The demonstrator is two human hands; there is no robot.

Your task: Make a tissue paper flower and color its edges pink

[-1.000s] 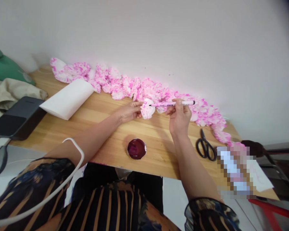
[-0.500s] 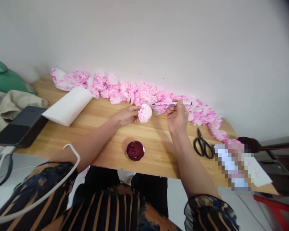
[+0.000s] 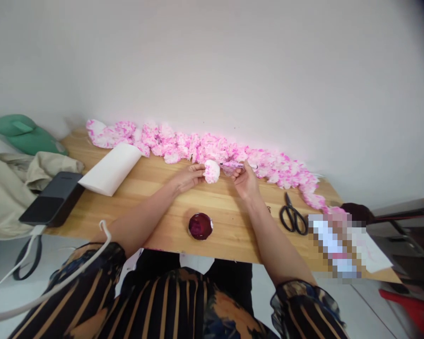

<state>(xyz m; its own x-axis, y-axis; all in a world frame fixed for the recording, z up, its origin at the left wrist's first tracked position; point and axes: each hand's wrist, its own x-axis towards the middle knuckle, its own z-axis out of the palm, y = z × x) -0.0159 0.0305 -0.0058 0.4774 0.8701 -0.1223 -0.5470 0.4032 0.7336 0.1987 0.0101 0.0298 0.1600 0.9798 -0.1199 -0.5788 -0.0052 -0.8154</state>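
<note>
Between the fingers of my left hand (image 3: 192, 176) is a white paper flower (image 3: 212, 171) with pink-tinted edges, held just above the table. My right hand (image 3: 245, 181) grips a slim marker pen (image 3: 238, 165), its tip pointing left, close to the flower's right edge; I cannot tell whether it touches. Behind both hands, a long row of pink and white paper flowers (image 3: 169, 141) lies along the wall. Nearer to me stands a small round dish (image 3: 200, 226) of dark red-purple liquid.
Black-handled scissors (image 3: 293, 217) lie right of my right arm. A blurred-out object (image 3: 335, 245) and a white paper sheet (image 3: 369, 249) are at the right end. On the left are a folded white paper (image 3: 111, 169), a black power bank (image 3: 53, 200), beige cloth (image 3: 7, 188) and a green object (image 3: 28, 134).
My right hand has moved left with the marker, bringing its tip nearer the flower. My left hand still holds the flower in about the same place. The view has shifted slightly.
</note>
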